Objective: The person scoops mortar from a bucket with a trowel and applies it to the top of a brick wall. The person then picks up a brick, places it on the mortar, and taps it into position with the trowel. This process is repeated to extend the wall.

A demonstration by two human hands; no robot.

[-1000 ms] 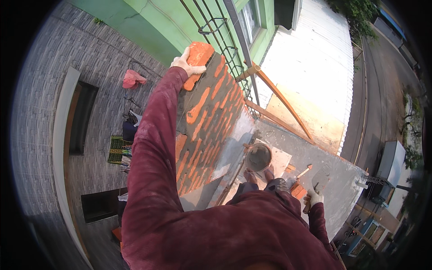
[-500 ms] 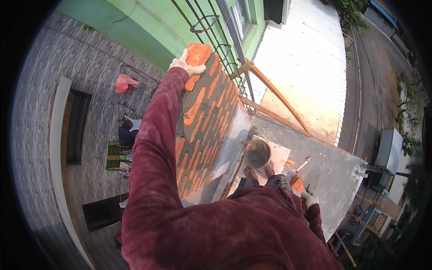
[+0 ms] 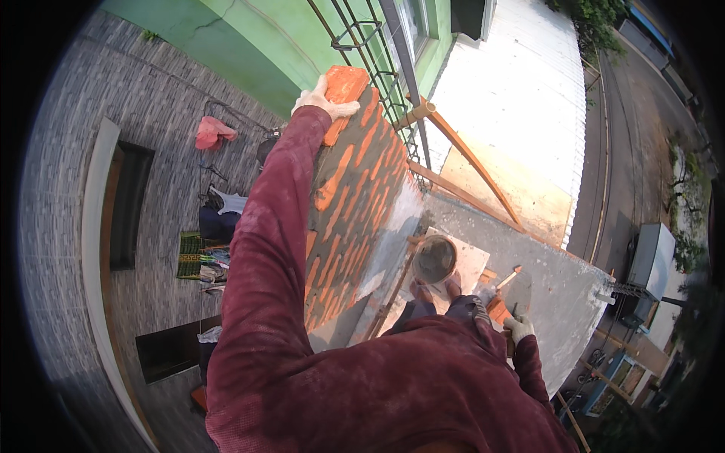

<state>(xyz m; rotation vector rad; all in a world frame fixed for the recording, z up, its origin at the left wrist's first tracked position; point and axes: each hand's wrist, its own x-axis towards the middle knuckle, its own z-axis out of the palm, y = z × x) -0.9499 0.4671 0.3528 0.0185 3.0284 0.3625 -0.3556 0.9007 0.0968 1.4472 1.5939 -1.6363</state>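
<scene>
My left arm reaches up and forward to the top of a brick wall (image 3: pixel 355 196) with smeared grey mortar joints. There my gloved left hand (image 3: pixel 321 104) is closed round an orange brick (image 3: pixel 347 83), fingers and thumb against its near side and end. Low on the right, my gloved right hand (image 3: pixel 519 329) is closed on what looks like a trowel (image 3: pixel 521 291), its grey blade hard to tell from the concrete behind. Beside that hand lies another orange brick (image 3: pixel 498 310). A round bucket (image 3: pixel 434 259) of grey mortar stands just beyond my feet.
A wooden-handled tool (image 3: pixel 509 276) lies on the concrete slab (image 3: pixel 559 302). Upright steel rebar (image 3: pixel 359 34) and a slanting timber brace (image 3: pixel 472 166) stand beyond the wall. A green building (image 3: pixel 287 45) rises behind. To the left, laundry (image 3: pixel 219 219) hangs far below; a street runs at right.
My view has shifted slightly, so the wall and my left hand appear a little farther right. The left hand keeps its grip on the brick at the wall top; the right hand has hardly moved.
</scene>
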